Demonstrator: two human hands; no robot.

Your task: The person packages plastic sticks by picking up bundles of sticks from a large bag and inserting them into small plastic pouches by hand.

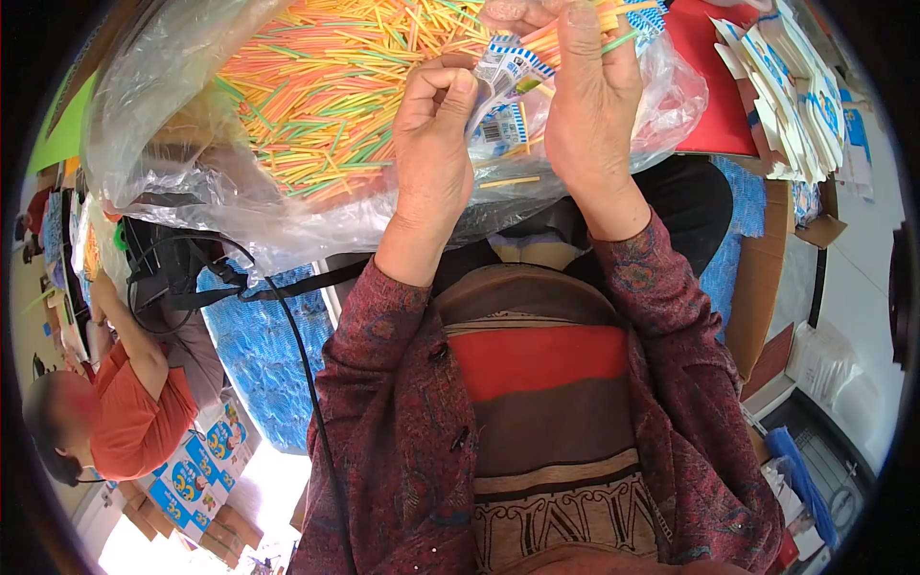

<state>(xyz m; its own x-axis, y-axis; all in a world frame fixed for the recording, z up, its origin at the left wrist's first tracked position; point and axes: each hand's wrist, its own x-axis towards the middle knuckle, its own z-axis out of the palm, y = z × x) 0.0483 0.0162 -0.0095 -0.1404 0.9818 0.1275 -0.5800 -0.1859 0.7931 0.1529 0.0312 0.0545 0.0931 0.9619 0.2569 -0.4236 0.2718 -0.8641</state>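
Observation:
A big heap of thin coloured sticks [326, 96], yellow, pink, orange and green, lies in a clear plastic bag in front of me. My left hand [431, 144] is closed in a pinch on the edge of a small printed packet [500, 69], white and blue with a striped border. My right hand [596, 115] is closed around several coloured sticks [544, 40], whose ends show on both sides of the fingers. Another striped wrapper [650, 15] shows just past that hand. Below the pinched packet is a wrapper with a barcode [500, 126].
The clear bag's [163, 187] crumpled edge runs along my side of the heap. Flat white-and-blue cartons [781, 91] are stacked at right beside a red surface [704, 72]. A black cable [297, 335] hangs at left. Another person in an orange shirt [144, 422] sits far left.

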